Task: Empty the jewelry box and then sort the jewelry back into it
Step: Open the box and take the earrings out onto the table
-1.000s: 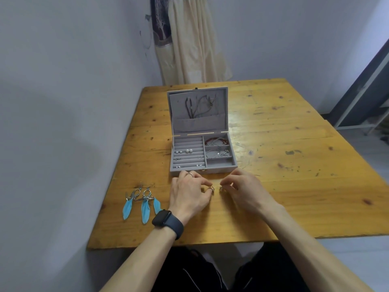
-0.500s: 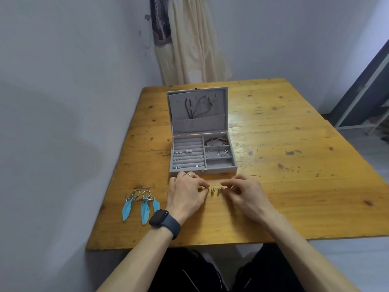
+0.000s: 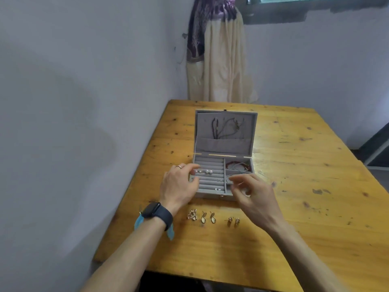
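Your left hand [image 3: 179, 184] and right hand [image 3: 252, 194] hover over the open jewelry box [image 3: 223, 165], fingers loosely curled, grasping nothing I can make out.

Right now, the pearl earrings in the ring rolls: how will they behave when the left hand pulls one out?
The pearl earrings look small and round, so probably light, slippery and apt to roll if dropped. They seem wedged between the grey ring rolls, so a slight tug by the left hand may be needed.

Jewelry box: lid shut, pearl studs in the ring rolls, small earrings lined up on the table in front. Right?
Not quite. The head view shows the jewelry box lid open, standing upright. The pearl studs do sit in the ring rolls, and the small earrings line the table in front.
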Available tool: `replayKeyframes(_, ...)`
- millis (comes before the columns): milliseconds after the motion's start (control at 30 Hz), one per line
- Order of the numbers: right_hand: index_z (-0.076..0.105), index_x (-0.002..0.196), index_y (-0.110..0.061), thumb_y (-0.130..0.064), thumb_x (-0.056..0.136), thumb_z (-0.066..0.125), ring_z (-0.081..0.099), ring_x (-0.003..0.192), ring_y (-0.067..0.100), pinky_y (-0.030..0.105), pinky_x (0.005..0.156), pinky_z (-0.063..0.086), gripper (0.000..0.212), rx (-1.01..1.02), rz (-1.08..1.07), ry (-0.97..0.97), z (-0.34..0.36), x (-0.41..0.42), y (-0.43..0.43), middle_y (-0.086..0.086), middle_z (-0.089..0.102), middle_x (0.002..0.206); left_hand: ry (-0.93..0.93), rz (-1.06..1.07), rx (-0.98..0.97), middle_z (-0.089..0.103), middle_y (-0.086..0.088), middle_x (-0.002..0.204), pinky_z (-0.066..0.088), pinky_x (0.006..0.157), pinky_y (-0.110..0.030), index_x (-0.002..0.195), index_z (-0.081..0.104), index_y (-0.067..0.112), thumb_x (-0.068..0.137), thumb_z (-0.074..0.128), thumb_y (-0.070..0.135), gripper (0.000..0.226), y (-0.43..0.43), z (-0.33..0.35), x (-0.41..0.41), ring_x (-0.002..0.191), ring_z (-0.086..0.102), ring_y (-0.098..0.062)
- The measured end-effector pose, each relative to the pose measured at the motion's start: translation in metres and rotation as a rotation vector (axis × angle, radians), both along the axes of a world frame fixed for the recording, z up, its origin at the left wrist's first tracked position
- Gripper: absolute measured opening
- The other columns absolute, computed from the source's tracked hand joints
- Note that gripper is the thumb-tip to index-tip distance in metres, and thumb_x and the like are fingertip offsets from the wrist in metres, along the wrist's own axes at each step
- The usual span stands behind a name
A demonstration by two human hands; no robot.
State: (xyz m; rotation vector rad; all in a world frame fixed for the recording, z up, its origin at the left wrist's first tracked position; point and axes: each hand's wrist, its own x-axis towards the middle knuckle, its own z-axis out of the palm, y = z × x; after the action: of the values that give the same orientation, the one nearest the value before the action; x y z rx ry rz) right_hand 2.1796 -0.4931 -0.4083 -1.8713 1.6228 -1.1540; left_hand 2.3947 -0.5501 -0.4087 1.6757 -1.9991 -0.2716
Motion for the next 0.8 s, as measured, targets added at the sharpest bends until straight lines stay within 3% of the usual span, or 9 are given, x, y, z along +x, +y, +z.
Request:
replayKeyframes(167, 0.070, 0.112, -0.026, -0.030, 0.091, 0.068, 0.059, 0.093, 0.006, 0.025, 0.082, 0.053, 0.021, 0.012, -0.045, 0.185, -0.001, 0.013, -0.049, -0.012, 0.065, 0.100, -0.103, -0.066, 0.028, 0.064, 0.013, 0.115, 0.044, 0.094, -0.033, 0.128, 0.061, 0.035, 0.094, 0.058, 0.039, 0.034, -0.035, 0.002, -0.004, 0.110, 0.053, -0.011)
replayKeyframes(267, 0.068, 0.117, -0.031, -0.042, 0.092, 0.063, 0.053, 0.098, 0.010, 0.027, 0.084, 0.049, 0.027, 0.072, -0.066, 0.339, -0.010, 0.022, -0.072, -0.011, 0.066, 0.107, -0.204, -0.120, 0.041, 0.061, 0.009, 0.128, 0.037, 0.103, -0.036, 0.134, 0.058, 0.035, 0.094, 0.056, 0.046, 0.041, -0.049, 0.001, -0.011, 0.123, 0.047, -0.014)
replayKeyframes(400, 0.067, 0.122, -0.036, -0.052, 0.094, 0.055, 0.050, 0.103, 0.016, 0.033, 0.086, 0.048, 0.034, 0.141, -0.053, 0.493, -0.021, 0.031, -0.090, -0.011, 0.065, 0.115, -0.319, -0.192, 0.036, 0.060, 0.011, 0.124, 0.033, 0.100, -0.035, 0.125, 0.066, 0.034, 0.095, 0.052, 0.050, 0.037, -0.059, -0.003, -0.018, 0.121, 0.042, -0.014)
replayKeyframes(533, 0.069, 0.117, -0.039, -0.052, 0.095, 0.054, 0.050, 0.098, 0.016, 0.038, 0.082, 0.049, 0.029, 0.148, -0.042, 0.495, -0.029, 0.035, -0.095, -0.011, 0.067, 0.111, -0.333, -0.213, 0.034, 0.062, 0.011, 0.119, 0.034, 0.097, -0.036, 0.116, 0.072, 0.034, 0.096, 0.053, 0.050, 0.032, -0.064, -0.006, -0.018, 0.118, 0.043, -0.014)
replayKeyframes(800, 0.071, 0.113, -0.038, -0.047, 0.096, 0.055, 0.050, 0.098, 0.017, 0.041, 0.082, 0.047, 0.025, 0.143, -0.002, 0.486, -0.030, 0.032, -0.098, -0.011, 0.068, 0.109, -0.330, -0.204, 0.018, 0.067, 0.011, 0.118, 0.034, 0.097, -0.036, 0.116, 0.072, 0.036, 0.096, 0.055, 0.050, 0.030, -0.061, -0.005, -0.014, 0.118, 0.045, -0.015)
